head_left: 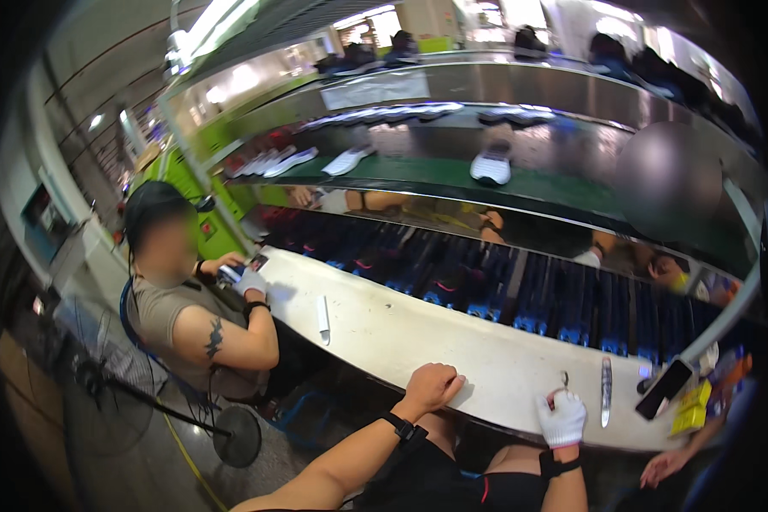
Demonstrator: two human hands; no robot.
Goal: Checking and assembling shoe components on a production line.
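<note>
White knitted cotton covered the right hand (561, 416), which was curled into a fist at the near edge of the long white table (418, 333) and pinched a small metal tool (564, 378) whose tip stuck up just above the knuckles. The bare left hand (433, 386), a black band on its wrist, rested on the same near edge with its fingers folded loosely under, gripping nothing. Just to the right of the gloved hand lay a slim silver blade-like tool (606, 391), lengthwise on the table, and beyond it a black phone (666, 388) sat tilted near a yellow box (691, 408). Further left on the table lay a small white stick-shaped piece (322, 317), well apart from both hands. At the table's far left end a seated person in a grey sleeveless top (158, 311) held a small item in gloved hands. Behind the table ran a row of dark shoe parts with blue and pink trim (486, 286), and above that a green conveyor belt (563, 188) carried white sports shoes (491, 164).
</note>
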